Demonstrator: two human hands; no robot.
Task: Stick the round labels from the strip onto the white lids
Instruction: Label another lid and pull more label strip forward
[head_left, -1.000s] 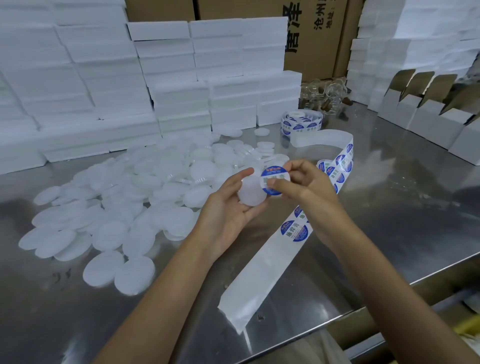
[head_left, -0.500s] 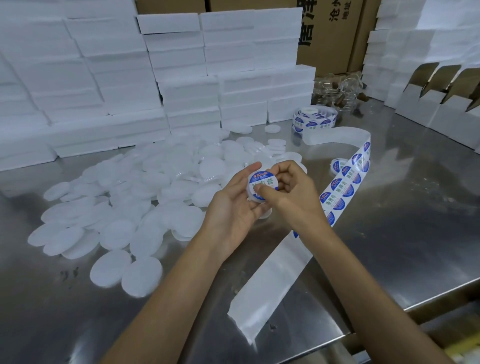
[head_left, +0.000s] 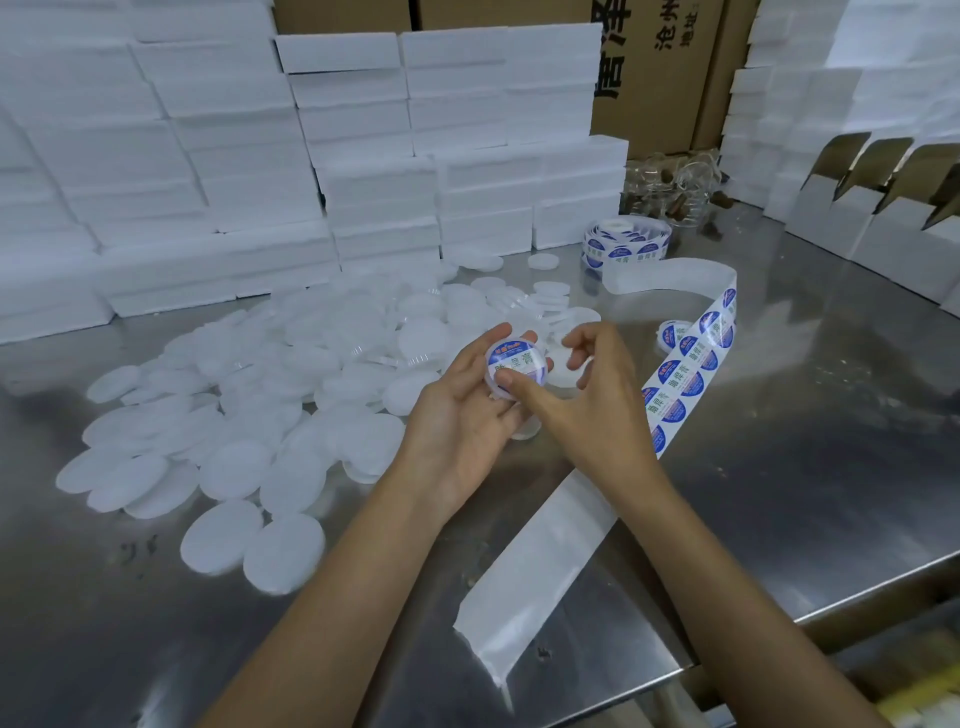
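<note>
left hand (head_left: 462, 415) fingers curl round the lid (head_left: 517, 371); right hand (head_left: 587, 400) thumb presses the label (head_left: 515, 364), other fingers spread. uneven pressure toward 12 o'clock could trap a wrinkle.

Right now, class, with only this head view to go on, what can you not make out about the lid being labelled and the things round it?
- Lid underside and lower rim: hidden by the left hand that holds it and the right thumb.
- Small print on the label: too small.
- Strip under the right hand: covered.
- Clear items at the back: blurred.
- Carton lettering: cut off by the top edge.
</note>
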